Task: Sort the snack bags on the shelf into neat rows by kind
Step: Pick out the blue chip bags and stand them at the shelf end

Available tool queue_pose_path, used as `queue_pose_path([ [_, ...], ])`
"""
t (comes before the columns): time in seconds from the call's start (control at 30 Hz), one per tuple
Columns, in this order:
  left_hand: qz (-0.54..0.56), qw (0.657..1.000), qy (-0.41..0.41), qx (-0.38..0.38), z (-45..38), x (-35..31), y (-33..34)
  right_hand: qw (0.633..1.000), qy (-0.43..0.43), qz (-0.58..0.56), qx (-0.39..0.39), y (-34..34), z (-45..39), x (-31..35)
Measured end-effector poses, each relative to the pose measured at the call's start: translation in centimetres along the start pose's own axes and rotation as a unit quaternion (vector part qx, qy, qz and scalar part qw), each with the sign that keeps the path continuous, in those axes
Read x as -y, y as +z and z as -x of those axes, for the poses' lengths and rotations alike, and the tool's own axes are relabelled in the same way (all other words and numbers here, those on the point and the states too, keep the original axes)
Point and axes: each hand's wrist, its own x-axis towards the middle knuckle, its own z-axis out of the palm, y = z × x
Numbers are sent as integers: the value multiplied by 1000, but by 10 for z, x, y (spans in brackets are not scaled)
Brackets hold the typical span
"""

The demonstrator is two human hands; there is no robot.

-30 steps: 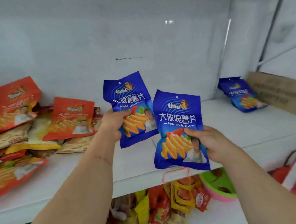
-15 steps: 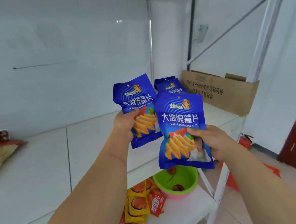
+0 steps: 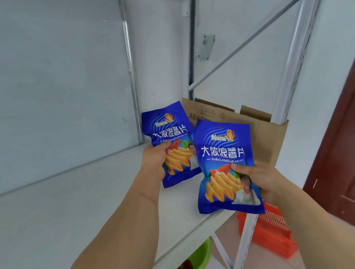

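A: Item one?
B: Blue bag (image 3: 168, 135), upright, gripped at its left edge by the left hand (image 3: 153, 162), above the white shelf (image 3: 71, 209)

A: Item two?
B: Second blue bag (image 3: 221, 151), same kind, pinched low on its right side by the right hand (image 3: 257, 181), nearer the camera, overlapping the first

A: Behind them?
B: Cardboard box (image 3: 265, 134) at the shelf's right end; green bowl (image 3: 197, 264) below; red basket (image 3: 270, 233) on the floor

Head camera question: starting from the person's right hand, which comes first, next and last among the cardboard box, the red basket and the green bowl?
From the right hand:
1. Red basket, just below it, on the floor.
2. Cardboard box, above and behind, on the shelf's end; close to the basket's rank.
3. Green bowl, lower left, under the shelf.
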Motion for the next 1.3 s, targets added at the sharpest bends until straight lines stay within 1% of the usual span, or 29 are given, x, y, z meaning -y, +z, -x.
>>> queue_pose_path([
  [0.13,-6,1000,0,-18,-31,13,24,1000,5,6,11,-16,-43,0],
  [0.23,-22,999,3,-50,-45,24,36,999,-1,7,32,-20,-72,4],
  [0.37,-32,994,5,-101,-56,34,47,997,-25,10,76,-22,-103,10],
  [0.5,-44,988,22,-145,-59,37,58,989,-36,32,137,-18,-121,21],
  [0.6,-53,984,31,-167,-61,39,61,986,-43,30,159,-13,-130,22],
  [0.73,-63,982,22,-177,-59,34,62,982,-40,35,179,-12,-138,21],
  [0.87,-52,979,15,-195,-57,26,63,982,-48,41,175,-4,-149,25],
  [0.97,-18,979,18,-202,-53,27,58,983,-53,44,173,5,-158,27],
  [1.07,-9,977,52,-209,-51,32,54,983,-44,29,175,15,-163,26],
  [1.17,-14,974,88,-209,-45,35,59,980,-52,29,189,24,-168,24],
  [1.3,-8,978,88,-192,-46,33,67,978,-77,58,186,30,-173,23],
])
